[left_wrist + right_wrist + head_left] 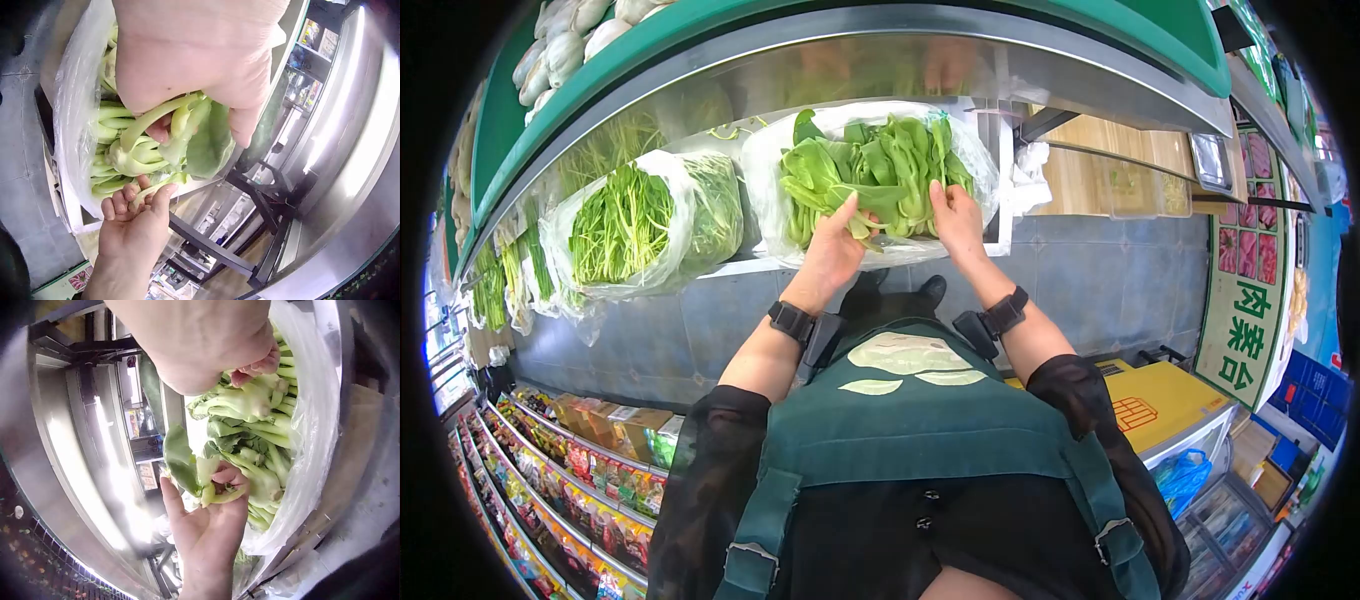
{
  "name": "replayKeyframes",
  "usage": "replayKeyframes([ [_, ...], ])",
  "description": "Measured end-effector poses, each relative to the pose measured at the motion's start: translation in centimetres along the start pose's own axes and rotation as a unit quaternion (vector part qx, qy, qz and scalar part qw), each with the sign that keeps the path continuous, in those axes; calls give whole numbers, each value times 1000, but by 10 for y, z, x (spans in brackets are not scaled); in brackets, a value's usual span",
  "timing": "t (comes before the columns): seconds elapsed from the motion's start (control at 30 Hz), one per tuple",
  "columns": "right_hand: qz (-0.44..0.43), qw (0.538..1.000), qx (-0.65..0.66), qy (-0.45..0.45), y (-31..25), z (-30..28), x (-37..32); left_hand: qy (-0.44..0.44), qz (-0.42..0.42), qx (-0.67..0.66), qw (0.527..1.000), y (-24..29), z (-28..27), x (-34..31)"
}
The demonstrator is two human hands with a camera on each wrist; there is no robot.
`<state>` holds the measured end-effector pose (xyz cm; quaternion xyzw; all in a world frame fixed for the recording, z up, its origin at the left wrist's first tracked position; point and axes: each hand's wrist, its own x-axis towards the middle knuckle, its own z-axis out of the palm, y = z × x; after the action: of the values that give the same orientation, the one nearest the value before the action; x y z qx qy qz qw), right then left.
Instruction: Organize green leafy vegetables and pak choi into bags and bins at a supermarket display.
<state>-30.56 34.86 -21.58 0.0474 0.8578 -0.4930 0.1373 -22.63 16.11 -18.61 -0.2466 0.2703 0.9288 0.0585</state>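
Observation:
Green bok choy with pale stems lies heaped in a clear plastic bag. My left hand grips a few loose leaves by their stems at the left front of the heap. In the right wrist view those loose leaves stick out between the left thumb and curled fingers. My right hand is at the heap's right side. The left wrist view shows the right hand pinching a thin pale stalk between thumb and fingers, beside the cut base of a bok choy.
The bag sits on a white-edged shelf below a metal rail. Left of it stand bags of thin leafy greens. Garlic bulbs lie in a green bin above. Snack racks and a yellow-topped freezer are behind me.

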Motion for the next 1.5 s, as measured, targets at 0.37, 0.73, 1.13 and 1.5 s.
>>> replayKeyframes([
  [0.37,-289,936,-176,-101,-60,9,-52,13,-9,40,999,-13,14,3],
  [0.73,-153,988,-20,-2,-17,-4,-6,66,10,68,995,5,17,8],
  [1.13,-198,977,-31,-72,-26,10,-4,14,10,137,990,-7,31,32],
  [1.5,-317,941,-114,-25,-59,7,7,22,19,127,991,-10,25,21],
])
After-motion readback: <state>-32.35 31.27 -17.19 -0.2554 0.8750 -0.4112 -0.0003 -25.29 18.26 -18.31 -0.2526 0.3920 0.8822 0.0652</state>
